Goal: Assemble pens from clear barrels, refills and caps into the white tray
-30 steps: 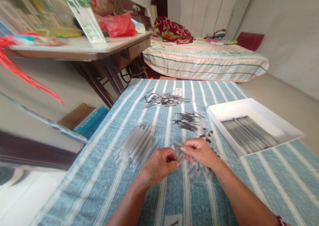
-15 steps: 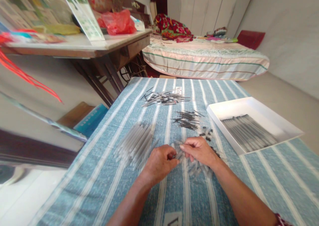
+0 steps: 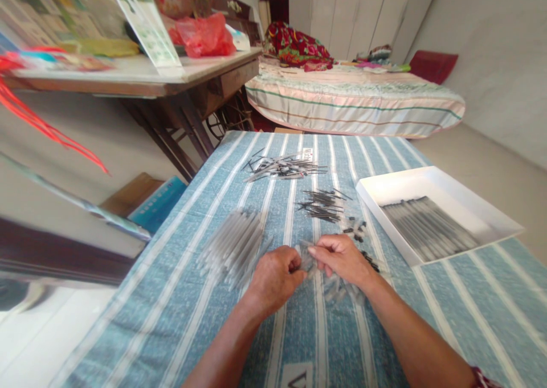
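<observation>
While your left hand [image 3: 276,277] and right hand [image 3: 342,258] pinch one clear tube [image 3: 305,261] at frame centre, you seem mid-assembly. Both grips are closed on it. Next calls for steady alignment.

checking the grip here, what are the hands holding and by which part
Both hands meet over one small clear tube piece: the left hand and the right hand each pinch an end in their fingertips. Too blurred to tell the exact part.
</observation>
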`<state>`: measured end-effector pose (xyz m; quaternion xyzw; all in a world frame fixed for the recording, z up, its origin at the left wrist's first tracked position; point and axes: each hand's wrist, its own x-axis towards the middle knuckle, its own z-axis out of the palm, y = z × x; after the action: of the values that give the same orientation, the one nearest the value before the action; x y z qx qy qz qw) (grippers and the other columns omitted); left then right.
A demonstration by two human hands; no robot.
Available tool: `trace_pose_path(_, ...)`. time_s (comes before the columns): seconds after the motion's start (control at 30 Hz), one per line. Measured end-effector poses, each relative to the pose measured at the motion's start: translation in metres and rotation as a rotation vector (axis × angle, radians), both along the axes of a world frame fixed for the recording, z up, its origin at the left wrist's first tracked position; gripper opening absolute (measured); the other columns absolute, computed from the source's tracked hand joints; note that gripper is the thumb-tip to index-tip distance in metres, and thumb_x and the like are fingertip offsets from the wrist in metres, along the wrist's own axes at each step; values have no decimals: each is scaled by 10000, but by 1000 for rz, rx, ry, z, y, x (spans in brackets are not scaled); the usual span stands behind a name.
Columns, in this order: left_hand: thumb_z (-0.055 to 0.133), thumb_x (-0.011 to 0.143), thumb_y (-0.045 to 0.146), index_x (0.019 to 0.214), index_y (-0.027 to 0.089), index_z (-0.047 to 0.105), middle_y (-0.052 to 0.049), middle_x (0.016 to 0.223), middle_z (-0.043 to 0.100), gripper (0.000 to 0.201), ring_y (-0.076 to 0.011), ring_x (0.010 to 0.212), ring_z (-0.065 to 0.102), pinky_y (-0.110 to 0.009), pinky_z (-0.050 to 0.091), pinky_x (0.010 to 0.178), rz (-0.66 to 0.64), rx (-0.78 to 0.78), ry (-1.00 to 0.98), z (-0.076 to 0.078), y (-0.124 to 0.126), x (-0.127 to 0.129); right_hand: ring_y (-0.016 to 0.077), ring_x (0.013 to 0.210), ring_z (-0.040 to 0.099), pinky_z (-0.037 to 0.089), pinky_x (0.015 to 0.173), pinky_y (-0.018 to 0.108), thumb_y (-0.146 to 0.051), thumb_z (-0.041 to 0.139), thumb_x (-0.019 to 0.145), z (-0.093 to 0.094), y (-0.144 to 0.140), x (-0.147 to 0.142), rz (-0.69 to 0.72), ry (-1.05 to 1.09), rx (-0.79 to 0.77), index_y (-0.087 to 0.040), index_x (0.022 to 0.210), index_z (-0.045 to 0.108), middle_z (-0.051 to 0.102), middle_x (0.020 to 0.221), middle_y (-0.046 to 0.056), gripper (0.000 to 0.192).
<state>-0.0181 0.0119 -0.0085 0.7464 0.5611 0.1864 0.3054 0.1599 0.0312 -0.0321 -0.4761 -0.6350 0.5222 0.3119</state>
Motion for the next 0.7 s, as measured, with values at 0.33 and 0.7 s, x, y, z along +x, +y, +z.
trace_pose_path(0.33, 628, 674, 322, 571, 169, 503, 59, 509, 429, 222, -85, 490, 386, -210, 286, 465, 305, -81, -368, 1, 9, -11, 75, 480, 496, 316, 477, 169, -241, 593, 762, 10, -2, 4, 198, -271, 221, -157, 669, 623, 542, 519, -47, 129)
trace_pose_path(0.7, 699, 650, 290, 570, 158, 522, 66, 390, 462, 235, -55, 379, 367, -180, 268, 395, 508, -159, -775, 4, 13, -16, 207, 650, 638, 323, 547, 266, -209, 459, 782, 15, -16, -11, 436, -955, 527, -168, 785, 639, 692, 710, 91, 185)
